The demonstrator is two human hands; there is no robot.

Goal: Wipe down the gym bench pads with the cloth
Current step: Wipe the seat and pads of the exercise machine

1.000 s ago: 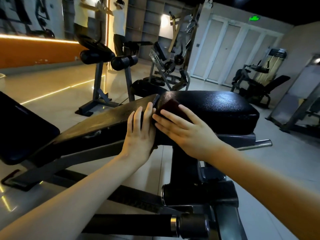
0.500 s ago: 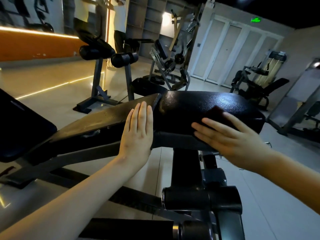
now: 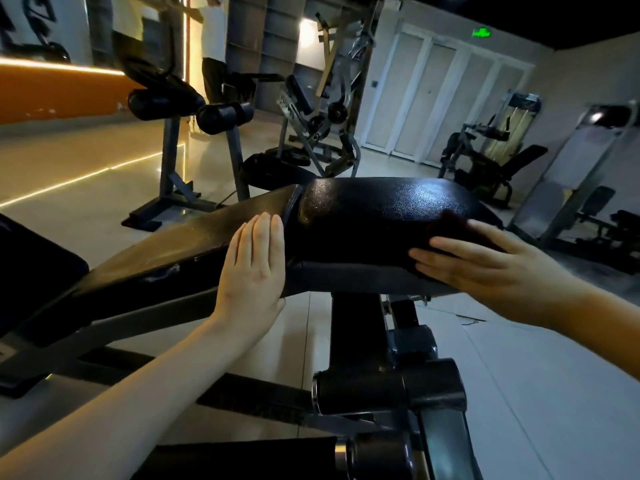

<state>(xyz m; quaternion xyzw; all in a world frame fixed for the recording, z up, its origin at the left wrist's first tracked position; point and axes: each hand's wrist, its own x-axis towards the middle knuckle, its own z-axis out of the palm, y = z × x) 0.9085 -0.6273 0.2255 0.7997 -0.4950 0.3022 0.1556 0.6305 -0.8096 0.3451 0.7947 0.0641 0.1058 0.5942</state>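
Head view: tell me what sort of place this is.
Almost certainly a gym. A padded black bench pad sits in front, a steel weight machine stands behind it, and roller pads top a stand to the left.

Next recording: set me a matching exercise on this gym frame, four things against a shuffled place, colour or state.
Things:
1 left hand
2 cloth
3 seat pad
4 exit sign

Descriptions:
A glossy black
B dark red, under the right hand
C flat on the long back pad
D green, above the white doors

Pairs: 1-C, 2-B, 3-A, 4-D
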